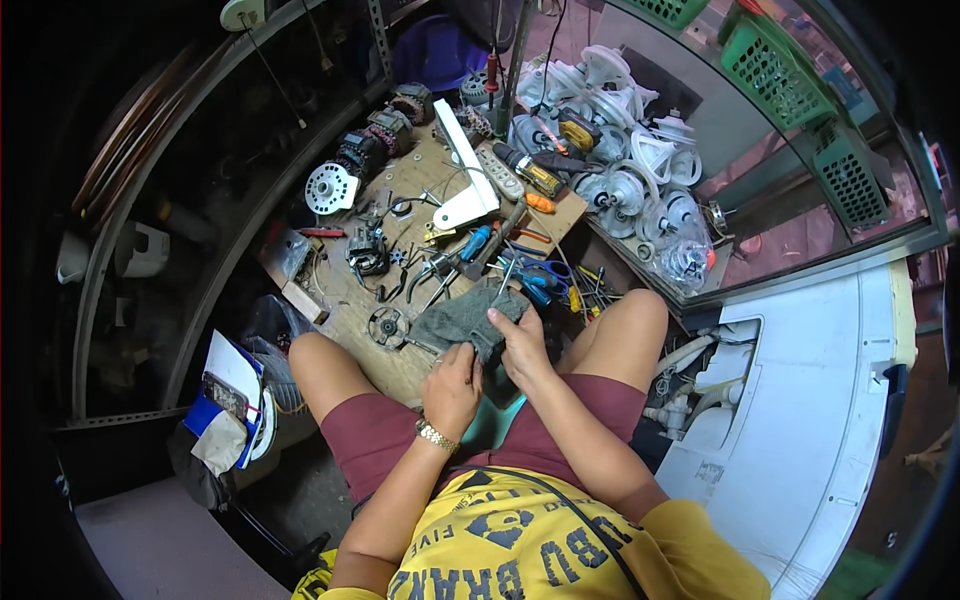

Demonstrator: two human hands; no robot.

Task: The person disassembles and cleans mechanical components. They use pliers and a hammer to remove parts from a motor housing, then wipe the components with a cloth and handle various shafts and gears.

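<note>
- Down near the front edge of the table (400,365), both hands are working on a grey cloth (462,318) that is lying partly on the wood and partly over the person's lap.
- The left hand (452,385), wearing a gold wristwatch (436,436), is curling its fingers around the lower edge of the grey cloth, gripping it.
- The right hand (522,345) is pressing on the same cloth from the right side, its thumb lying on top and its fingers bending under the fabric; what the cloth may be wrapping is not showing.
- The person is sitting with bare knees apart on either side of the table corner, wearing dark red shorts and a yellow shirt.
- Just beyond the cloth, a blue-handled screwdriver (473,243), blue-handled scissors (543,283) and loose metal tools are lying scattered on the table.
- A small black round part (387,326) is resting just left of the cloth, close to the table edge.
- Farther back, a white bracket (465,175) is lying across the wood, with a white toothed disc (331,188) to its left.
- A heap of white plastic machine parts (630,150) is piling up beyond the right end of the table.
- A white appliance casing (840,400) is standing at the person's right, well apart from the hands.
</note>
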